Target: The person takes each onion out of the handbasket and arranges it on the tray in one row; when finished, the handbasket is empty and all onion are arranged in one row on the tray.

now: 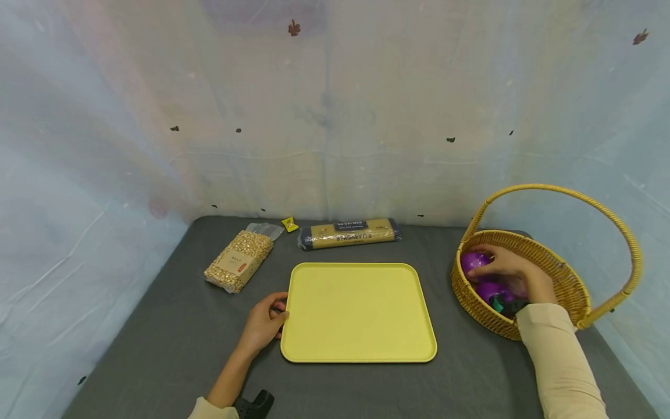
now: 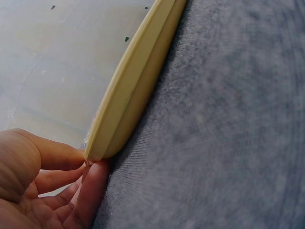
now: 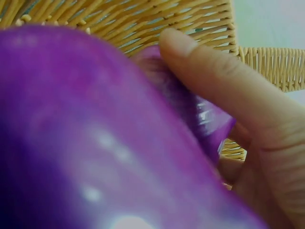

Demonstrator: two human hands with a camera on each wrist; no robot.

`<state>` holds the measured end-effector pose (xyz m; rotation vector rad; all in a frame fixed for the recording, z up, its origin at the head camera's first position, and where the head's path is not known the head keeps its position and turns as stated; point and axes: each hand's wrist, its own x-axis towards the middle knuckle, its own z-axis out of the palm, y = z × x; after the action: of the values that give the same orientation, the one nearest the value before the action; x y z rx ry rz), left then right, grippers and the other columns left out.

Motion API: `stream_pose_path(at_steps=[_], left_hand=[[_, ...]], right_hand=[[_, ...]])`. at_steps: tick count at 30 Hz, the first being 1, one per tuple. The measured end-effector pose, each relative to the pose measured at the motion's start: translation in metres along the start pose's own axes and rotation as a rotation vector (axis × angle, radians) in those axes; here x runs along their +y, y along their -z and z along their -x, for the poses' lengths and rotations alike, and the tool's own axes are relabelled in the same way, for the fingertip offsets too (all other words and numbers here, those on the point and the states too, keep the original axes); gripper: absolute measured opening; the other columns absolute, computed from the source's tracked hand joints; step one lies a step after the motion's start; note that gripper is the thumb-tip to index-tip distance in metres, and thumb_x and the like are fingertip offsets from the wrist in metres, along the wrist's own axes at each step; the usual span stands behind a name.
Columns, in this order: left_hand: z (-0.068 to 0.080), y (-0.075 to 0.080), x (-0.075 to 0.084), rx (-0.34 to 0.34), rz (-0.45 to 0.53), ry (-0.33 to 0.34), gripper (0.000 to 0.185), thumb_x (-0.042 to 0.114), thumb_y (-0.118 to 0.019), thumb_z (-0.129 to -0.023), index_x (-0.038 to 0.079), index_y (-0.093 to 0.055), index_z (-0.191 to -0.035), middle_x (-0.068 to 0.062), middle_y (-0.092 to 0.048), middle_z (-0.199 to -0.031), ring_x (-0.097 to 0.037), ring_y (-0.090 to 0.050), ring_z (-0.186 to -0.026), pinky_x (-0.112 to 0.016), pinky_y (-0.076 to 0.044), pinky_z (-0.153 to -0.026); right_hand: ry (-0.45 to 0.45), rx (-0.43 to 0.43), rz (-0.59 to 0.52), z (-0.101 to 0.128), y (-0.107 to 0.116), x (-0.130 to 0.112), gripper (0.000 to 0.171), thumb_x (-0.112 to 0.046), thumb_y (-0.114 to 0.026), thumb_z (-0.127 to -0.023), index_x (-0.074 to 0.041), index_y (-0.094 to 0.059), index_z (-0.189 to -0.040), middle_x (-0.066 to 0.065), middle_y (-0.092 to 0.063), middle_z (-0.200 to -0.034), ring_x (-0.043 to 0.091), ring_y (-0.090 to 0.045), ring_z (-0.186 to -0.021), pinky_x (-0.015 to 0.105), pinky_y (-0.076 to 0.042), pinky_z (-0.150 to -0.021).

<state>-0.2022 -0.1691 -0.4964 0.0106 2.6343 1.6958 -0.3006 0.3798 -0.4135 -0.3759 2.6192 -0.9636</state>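
Observation:
My left hand [image 1: 264, 320] pinches the left rim of a yellow rectangular tray [image 1: 361, 311] lying on the grey table. In the left wrist view, thumb and fingers [image 2: 93, 191] meet at the tray's edge [image 2: 126, 95]. Inside a wicker basket [image 1: 567, 291] at the right, my right hand [image 1: 505, 263] grips a shiny purple item [image 1: 473, 265]. The right wrist view shows the thumb on this item [image 3: 167, 81], whose surface looks like crinkled plastic. A larger smooth, glossy purple object [image 3: 95, 129] fills the foreground there; its kind is unclear.
A bag of pale grains [image 1: 239, 261] lies left of the tray, with a small yellow wrapped piece [image 1: 289, 224] behind it. A spaghetti pack [image 1: 350, 233] lies behind the tray. The basket's tall handle [image 1: 602, 206] arches above its right side.

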Motion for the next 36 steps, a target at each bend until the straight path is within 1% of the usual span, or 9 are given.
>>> stream_pose_path(at_steps=[3,6,15,21,24,26,30,33,36], left_hand=[[0.0,0.0,0.0,-0.001,-0.001,-0.001,0.04,-0.003,-0.062,-0.084,0.002,-0.056,-0.123,-0.011,-0.055,-0.089,-0.017,-0.051,-0.056,-0.03,-0.049,-0.039],[0.0,0.0,-0.001,-0.002,-0.002,-0.001,0.04,-0.003,-0.062,-0.084,0.002,-0.056,-0.123,-0.011,-0.055,-0.089,-0.017,-0.052,-0.057,-0.03,-0.049,-0.039],[-0.001,-0.001,-0.001,0.002,-0.004,-0.004,0.04,-0.003,-0.063,-0.083,0.002,-0.057,-0.122,-0.011,-0.055,-0.089,-0.017,-0.052,-0.057,-0.029,-0.049,-0.039],[-0.001,0.0,-0.001,-0.002,-0.008,0.001,0.04,-0.002,-0.062,-0.084,0.003,-0.056,-0.123,-0.01,-0.055,-0.089,-0.017,-0.052,-0.057,-0.029,-0.049,-0.039],[0.0,0.001,0.0,-0.003,-0.002,-0.003,0.04,-0.002,-0.062,-0.083,0.002,-0.057,-0.122,-0.01,-0.055,-0.089,-0.017,-0.052,-0.057,-0.03,-0.05,-0.039],[0.0,0.002,0.0,-0.005,0.006,-0.005,0.04,-0.002,-0.062,-0.083,0.002,-0.057,-0.122,-0.011,-0.055,-0.089,-0.017,-0.052,-0.056,-0.03,-0.05,-0.039],[-0.001,0.002,0.0,-0.009,0.003,-0.006,0.04,-0.002,-0.062,-0.084,0.002,-0.056,-0.123,-0.011,-0.055,-0.089,-0.018,-0.052,-0.056,-0.031,-0.05,-0.039],[-0.001,0.002,0.0,-0.011,-0.003,-0.004,0.04,-0.002,-0.062,-0.084,0.002,-0.056,-0.123,-0.011,-0.054,-0.09,-0.018,-0.052,-0.057,-0.031,-0.05,-0.039],[0.0,0.001,0.0,-0.011,-0.003,-0.002,0.04,-0.002,-0.062,-0.084,0.002,-0.056,-0.123,-0.011,-0.054,-0.09,-0.018,-0.052,-0.057,-0.031,-0.05,-0.039]], right_hand=[[-0.007,0.0,0.013,0.0,0.0,0.002,0.067,-0.022,-0.074,-0.079,0.004,-0.041,-0.133,0.03,-0.043,-0.126,0.039,-0.05,-0.105,0.042,-0.05,-0.079],[0.006,0.005,0.029,-0.001,0.0,0.003,0.066,-0.022,-0.073,-0.08,0.004,-0.042,-0.132,0.029,-0.045,-0.125,0.038,-0.051,-0.105,0.043,-0.05,-0.079],[0.043,0.051,0.068,0.002,0.003,0.002,0.064,-0.021,-0.074,-0.078,0.006,-0.045,-0.128,0.026,-0.051,-0.116,0.036,-0.053,-0.101,0.039,-0.049,-0.078],[0.087,0.11,0.128,0.007,0.007,-0.002,0.063,-0.025,-0.075,-0.078,0.003,-0.048,-0.128,0.021,-0.054,-0.116,0.032,-0.053,-0.101,0.036,-0.047,-0.081],[0.117,0.142,0.15,0.01,0.009,-0.004,0.062,-0.026,-0.076,-0.077,0.001,-0.05,-0.127,0.02,-0.054,-0.119,0.032,-0.052,-0.103,0.038,-0.046,-0.084],[0.108,0.159,0.167,0.013,0.011,-0.006,0.062,-0.028,-0.075,-0.078,-0.001,-0.05,-0.127,0.019,-0.053,-0.121,0.032,-0.052,-0.105,0.039,-0.045,-0.086],[0.092,0.166,0.168,0.017,0.017,-0.013,0.062,-0.03,-0.075,-0.079,-0.005,-0.049,-0.13,0.019,-0.052,-0.124,0.032,-0.05,-0.109,0.044,-0.043,-0.09],[0.082,0.153,0.16,0.022,0.02,-0.023,0.066,-0.03,-0.074,-0.08,-0.005,-0.046,-0.134,0.022,-0.049,-0.128,0.036,-0.049,-0.111,0.048,-0.044,-0.089],[0.053,0.141,0.178,0.028,0.023,-0.034,0.07,-0.033,-0.072,-0.081,-0.005,-0.041,-0.138,0.024,-0.046,-0.13,0.038,-0.048,-0.112,0.05,-0.045,-0.088]])
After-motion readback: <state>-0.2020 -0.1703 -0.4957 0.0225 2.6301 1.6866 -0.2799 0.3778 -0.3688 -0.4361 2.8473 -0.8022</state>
